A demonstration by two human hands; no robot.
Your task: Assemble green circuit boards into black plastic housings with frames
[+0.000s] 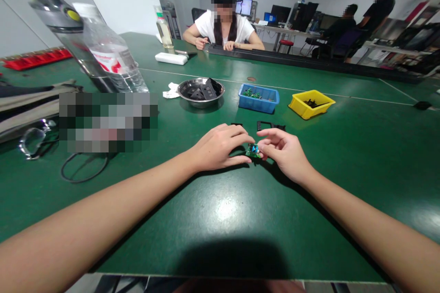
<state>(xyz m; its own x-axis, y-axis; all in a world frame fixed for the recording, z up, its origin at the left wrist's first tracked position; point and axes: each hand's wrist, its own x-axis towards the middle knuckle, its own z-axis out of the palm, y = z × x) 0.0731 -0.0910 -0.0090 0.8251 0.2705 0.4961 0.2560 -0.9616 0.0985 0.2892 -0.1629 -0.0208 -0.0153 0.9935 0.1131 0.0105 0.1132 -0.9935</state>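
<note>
A small green circuit board (253, 150) with blue round parts on it is between my two hands, just above or on the green table. The fingertips of my right hand (283, 150) are closed on the board's right side. My left hand (222, 146) is at the board's left side, thumb and fingers apart, with its fingertips close to or touching the board's edge. Just beyond my hands lies a black plastic frame (271, 126). Another dark piece (237, 124) is partly hidden behind my left fingers.
Farther off stand a metal bowl (201, 100) of black plastic parts, a blue bin (257, 104) with circuit boards and a yellow bin (311, 112) with small dark parts. Bottles (110, 55), a bag and a cable (84, 178) are at left. A person (225, 27) sits opposite.
</note>
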